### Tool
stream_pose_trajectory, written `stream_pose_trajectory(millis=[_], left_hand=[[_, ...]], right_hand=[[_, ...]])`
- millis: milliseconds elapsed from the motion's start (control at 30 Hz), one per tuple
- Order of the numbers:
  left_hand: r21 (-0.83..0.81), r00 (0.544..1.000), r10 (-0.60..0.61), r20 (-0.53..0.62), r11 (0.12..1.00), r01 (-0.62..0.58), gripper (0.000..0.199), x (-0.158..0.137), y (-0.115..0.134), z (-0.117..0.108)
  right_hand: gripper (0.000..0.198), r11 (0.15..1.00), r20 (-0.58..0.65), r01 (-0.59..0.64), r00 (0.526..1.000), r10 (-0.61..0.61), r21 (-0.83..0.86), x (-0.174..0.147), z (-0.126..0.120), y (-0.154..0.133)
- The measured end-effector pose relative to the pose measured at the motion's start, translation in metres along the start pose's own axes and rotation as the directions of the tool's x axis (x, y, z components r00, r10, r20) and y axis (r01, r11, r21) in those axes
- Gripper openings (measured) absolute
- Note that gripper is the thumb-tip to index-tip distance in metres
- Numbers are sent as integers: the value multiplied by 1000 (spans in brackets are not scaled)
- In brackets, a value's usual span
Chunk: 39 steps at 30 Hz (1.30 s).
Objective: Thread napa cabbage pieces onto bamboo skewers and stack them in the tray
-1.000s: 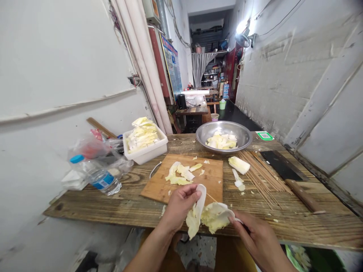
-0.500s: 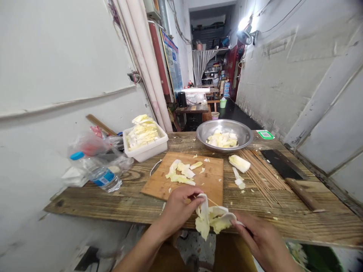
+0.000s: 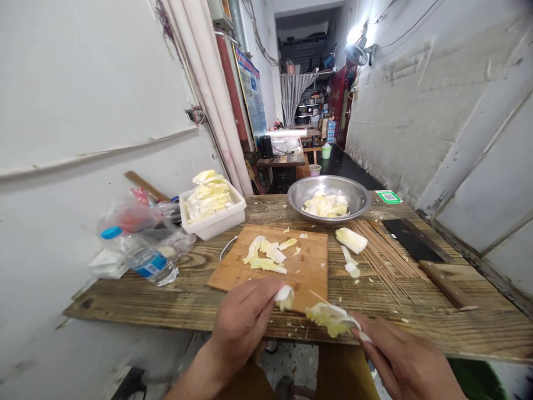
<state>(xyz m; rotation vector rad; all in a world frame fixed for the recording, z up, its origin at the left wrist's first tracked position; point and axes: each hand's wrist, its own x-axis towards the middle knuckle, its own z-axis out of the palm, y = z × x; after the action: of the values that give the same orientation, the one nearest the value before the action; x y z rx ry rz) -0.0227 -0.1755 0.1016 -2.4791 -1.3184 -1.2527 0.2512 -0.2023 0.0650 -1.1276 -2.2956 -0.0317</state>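
Over the front edge of the cutting board [image 3: 306, 266], my left hand [image 3: 244, 316] pinches a piece of napa cabbage leaf [image 3: 285, 298], white rib upward. My right hand [image 3: 400, 350] grips cabbage leaves threaded on a skewer [image 3: 318, 296], whose thin bare tip points up and left. These skewered leaves [image 3: 331, 318] hang past the table's front edge, apart from the left hand's piece. Several loose cabbage leaves [image 3: 266, 253] lie on the board. The skewer's other end is hidden in my right hand.
A steel bowl [image 3: 293, 203] and a white tub [image 3: 225, 218], both with cabbage, stand at the back. To the right lie a cabbage chunk [image 3: 352, 240], loose skewers [image 3: 387, 258] and a cleaver [image 3: 416, 241]. A water bottle [image 3: 152, 264] leans left.
My left hand has moved left with its cabbage leaf piece, away from the skewer tip. My right hand has shifted slightly right with the skewered leaves.
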Motion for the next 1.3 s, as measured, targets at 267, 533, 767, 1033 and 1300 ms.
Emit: stream_pose_trajectory(millis=[267, 533, 767, 1033, 1300], left_hand=[[3, 998, -59, -3, 998, 59, 23, -4, 0, 9], [-184, 973, -223, 56, 956, 230, 17, -8, 5, 21], [-460, 710, -704, -5, 632, 623, 27, -4, -16, 18], [-570, 496, -658, 567, 122, 813, 52, -7, -41, 48], [-299, 714, -487, 504, 677, 673, 28, 5, -50, 117]], right_hand=[[32, 999, 28, 24, 999, -25, 41, -3, -6, -3], [31, 990, 69, 11, 997, -21, 140, 3, -5, -9], [26, 675, 141, -421, 892, 429, 606, 34, 4, 19], [37, 44, 427, -560, 677, 599, 827, 81, 91, 71], [27, 426, 363, -702, 681, 636, 572, 85, 118, 94]])
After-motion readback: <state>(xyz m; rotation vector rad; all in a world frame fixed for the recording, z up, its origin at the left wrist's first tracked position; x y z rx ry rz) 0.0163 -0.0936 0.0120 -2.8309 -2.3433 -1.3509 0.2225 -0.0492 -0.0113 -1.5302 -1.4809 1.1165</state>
